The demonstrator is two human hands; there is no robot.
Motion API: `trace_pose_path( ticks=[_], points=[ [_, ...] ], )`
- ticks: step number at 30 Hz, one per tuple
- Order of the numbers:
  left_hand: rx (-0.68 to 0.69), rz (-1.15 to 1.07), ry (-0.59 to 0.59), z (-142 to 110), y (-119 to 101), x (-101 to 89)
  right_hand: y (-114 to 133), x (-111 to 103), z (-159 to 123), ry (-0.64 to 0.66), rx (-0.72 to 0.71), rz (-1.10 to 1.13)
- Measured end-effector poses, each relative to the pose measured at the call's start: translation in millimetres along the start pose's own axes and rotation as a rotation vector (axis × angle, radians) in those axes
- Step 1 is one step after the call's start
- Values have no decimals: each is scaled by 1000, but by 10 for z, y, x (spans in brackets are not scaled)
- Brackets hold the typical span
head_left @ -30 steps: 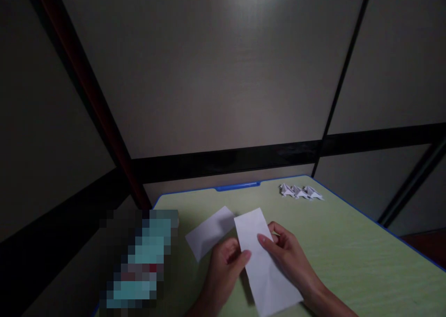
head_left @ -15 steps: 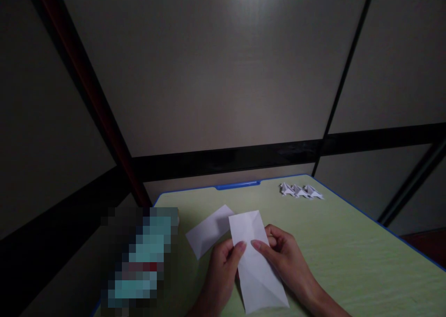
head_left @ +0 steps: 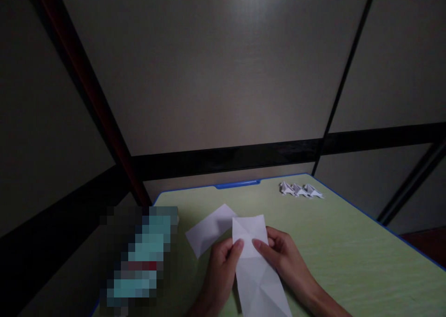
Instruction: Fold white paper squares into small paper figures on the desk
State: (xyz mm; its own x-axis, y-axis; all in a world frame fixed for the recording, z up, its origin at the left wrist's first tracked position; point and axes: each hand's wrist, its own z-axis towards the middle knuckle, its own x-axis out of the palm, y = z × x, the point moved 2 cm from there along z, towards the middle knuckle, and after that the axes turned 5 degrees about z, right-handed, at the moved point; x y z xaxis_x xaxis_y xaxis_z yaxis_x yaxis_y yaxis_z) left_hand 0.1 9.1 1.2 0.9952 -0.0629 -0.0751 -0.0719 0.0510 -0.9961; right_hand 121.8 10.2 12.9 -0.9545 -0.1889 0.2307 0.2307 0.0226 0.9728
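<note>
A creased white sheet of paper (head_left: 259, 280) is held above the table between both hands. My left hand (head_left: 223, 268) pinches its left edge, thumb on top and fingers curled underneath. On the right edge, my right hand (head_left: 284, 254) grips the same way, its thumb pointing inward. Diagonal and crosswise creases show on the paper, with a crossing point in its lower half. Behind my left hand lies another white paper rectangle (head_left: 211, 231) flat on the table, partly covered by the held sheet.
Three small folded paper figures (head_left: 300, 190) stand in a row at the back right of the green table (head_left: 348, 242). A blue handle (head_left: 238, 184) sits on its far edge. To the left is a blurred-out teal object (head_left: 146, 256). Grey wall panels (head_left: 226, 75) rise behind.
The held paper has turned from a slant to nearly straight and its creases show more clearly. My left thumb has moved farther up its edge, level with the right thumb.
</note>
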Motion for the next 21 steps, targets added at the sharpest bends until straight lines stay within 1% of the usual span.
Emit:
trace_pose_path(
  ticks=[4,6,9,12,14,17,19,21],
  points=[
    [54,-63,36,4,-28,9,8,-14,7,-41,-5,0],
    [89,-67,0,2,-31,-4,1,-15,15,-39,-6,7],
    [105,-21,-95,-3,-20,-33,-17,-9,25,-9,-10,14],
    [117,3,-132,-9,-25,-52,-27,-10,26,-5,-12,15],
    [175,17,-127,-13,-58,-64,-25,-14,24,-16,-9,17],
    [285,67,-79,-19,-126,-79,-14,-12,26,-24,-20,19],
    [313,92,-56,-20,-155,-85,-9,1,28,6,-25,34],
    [309,101,-59,-16,-161,-86,-4,17,28,43,-32,54]
  ],
)
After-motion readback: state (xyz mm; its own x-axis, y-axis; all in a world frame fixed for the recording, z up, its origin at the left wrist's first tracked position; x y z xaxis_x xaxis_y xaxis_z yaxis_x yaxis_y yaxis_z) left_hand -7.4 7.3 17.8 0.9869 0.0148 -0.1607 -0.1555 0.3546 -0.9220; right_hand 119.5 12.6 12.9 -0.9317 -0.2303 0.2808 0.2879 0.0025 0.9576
